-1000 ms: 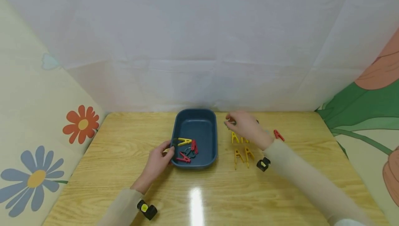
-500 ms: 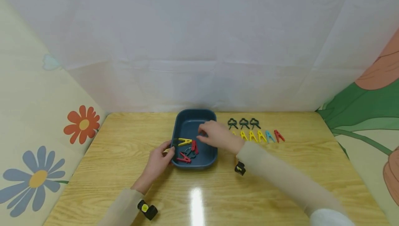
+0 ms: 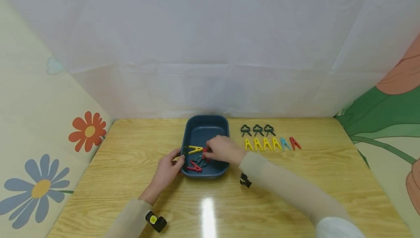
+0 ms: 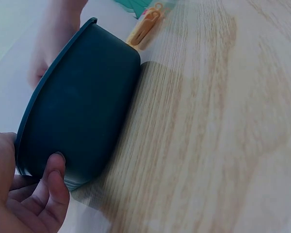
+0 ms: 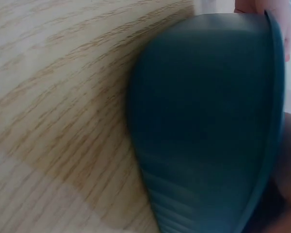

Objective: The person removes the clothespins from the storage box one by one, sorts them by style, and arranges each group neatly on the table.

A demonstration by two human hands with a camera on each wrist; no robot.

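A dark blue tray [image 3: 206, 128] stands on the table. My left hand [image 3: 168, 168] grips its left wall, thumb at the rim and curled fingers against the outside, as the left wrist view shows. Inside the tray lie a yellow clothespin [image 3: 195, 149], a red clothespin [image 3: 195, 167] and a dark green clip [image 3: 202, 162]. My right hand [image 3: 225, 149] reaches over the right rim and pinches a second red clothespin [image 3: 205, 152] between thumb and index finger; the fingers partly cover it. In the right wrist view the tray wall hides the fingertips.
Right of the tray, dark green clips [image 3: 257, 130] lie in a row at the back. In front of them runs a row of several yellow clothespins [image 3: 267, 144], a blue clothespin [image 3: 285, 144] and a red clothespin [image 3: 295, 143]. A white sheet [image 3: 210, 48] hangs behind the table.
My right hand has moved left from the dark green clips into the tray, down to a red clothespin. The left hand has stayed on the tray.
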